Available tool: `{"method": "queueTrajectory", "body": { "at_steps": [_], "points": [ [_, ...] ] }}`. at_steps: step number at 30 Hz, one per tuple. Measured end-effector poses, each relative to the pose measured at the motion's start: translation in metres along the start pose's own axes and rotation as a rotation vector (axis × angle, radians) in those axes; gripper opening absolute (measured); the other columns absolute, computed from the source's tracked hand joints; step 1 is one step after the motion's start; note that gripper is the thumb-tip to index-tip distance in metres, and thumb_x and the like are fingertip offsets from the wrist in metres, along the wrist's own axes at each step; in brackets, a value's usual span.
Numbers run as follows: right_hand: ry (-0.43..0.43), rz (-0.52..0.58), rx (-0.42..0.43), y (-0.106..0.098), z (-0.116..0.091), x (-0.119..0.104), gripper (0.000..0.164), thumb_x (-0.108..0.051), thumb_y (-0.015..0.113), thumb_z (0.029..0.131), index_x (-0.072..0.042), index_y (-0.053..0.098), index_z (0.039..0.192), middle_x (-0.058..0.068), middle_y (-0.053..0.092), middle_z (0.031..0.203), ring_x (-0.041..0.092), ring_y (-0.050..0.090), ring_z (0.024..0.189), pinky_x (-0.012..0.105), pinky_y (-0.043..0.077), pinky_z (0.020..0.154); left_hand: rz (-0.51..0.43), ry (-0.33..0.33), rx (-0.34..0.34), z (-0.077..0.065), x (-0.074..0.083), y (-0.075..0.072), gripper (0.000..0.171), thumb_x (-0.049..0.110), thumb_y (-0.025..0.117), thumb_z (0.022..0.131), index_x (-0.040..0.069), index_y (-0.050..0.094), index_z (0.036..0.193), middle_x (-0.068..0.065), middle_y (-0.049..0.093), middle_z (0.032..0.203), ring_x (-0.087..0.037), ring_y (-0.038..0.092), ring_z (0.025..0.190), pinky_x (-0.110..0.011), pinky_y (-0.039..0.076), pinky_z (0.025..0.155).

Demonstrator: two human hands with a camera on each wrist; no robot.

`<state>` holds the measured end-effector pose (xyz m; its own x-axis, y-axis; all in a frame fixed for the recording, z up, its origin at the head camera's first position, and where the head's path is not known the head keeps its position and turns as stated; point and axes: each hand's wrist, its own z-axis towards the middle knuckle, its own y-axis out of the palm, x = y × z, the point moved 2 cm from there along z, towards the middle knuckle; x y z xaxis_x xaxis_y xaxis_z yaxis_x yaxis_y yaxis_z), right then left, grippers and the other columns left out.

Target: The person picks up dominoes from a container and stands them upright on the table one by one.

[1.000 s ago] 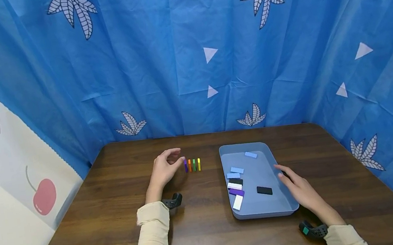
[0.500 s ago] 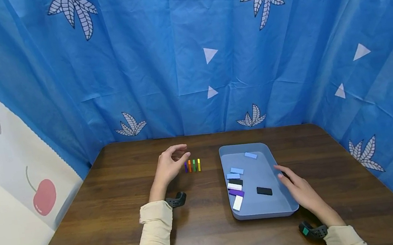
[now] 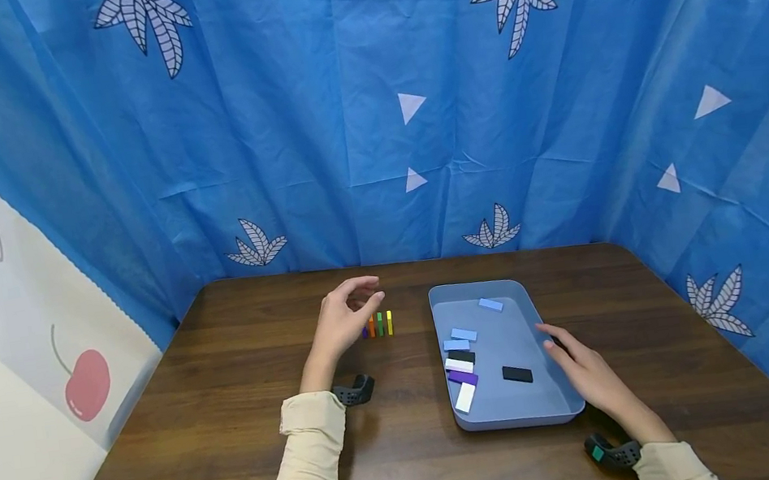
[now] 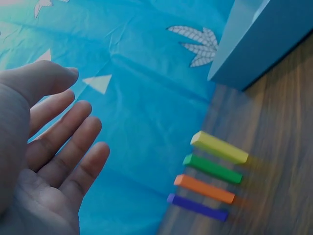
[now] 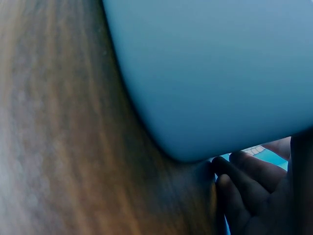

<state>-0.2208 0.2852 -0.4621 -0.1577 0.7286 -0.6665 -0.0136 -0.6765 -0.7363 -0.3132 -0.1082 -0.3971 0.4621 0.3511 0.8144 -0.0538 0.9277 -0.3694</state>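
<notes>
Left hand (image 3: 346,321) shifted right in head view, now partly hiding purple block (image 4: 198,207); row still intact, so probably just positioning.
Left fingers loosely curved, thumb apart, holding nothing. Row of four coloured blocks (image 3: 380,324) sits on counter (image 3: 402,471), mid-frame. Right hand (image 3: 587,371) lower right, fingers relaxed at blue tray's (image 3: 521,422) rim, no grip evident.

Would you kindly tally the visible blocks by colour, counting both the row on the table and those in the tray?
Light blue blocks: 3
Black blocks: 2
White blocks: 2
Purple blocks: 2
Orange block: 1
Green block: 1
Yellow block: 1
Total: 12
</notes>
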Motion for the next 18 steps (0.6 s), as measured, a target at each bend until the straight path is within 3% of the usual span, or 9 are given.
{"method": "queueTrajectory", "body": {
  "at_steps": [18],
  "points": [
    [0.002,0.004,-0.007,-0.001,0.000,-0.001,0.055,-0.039,0.034,0.113,-0.008,0.035,0.159,0.027,0.037,0.160,0.051,0.039,0.143,0.071,0.035,0.111,-0.067,0.013,-0.058,0.000,0.017,0.019,0.025,0.016,0.073,0.097,0.008,0.073,0.120,-0.008,0.076,0.112,-0.022,0.071,0.099,-0.041,0.057,0.088]
  ]
}}
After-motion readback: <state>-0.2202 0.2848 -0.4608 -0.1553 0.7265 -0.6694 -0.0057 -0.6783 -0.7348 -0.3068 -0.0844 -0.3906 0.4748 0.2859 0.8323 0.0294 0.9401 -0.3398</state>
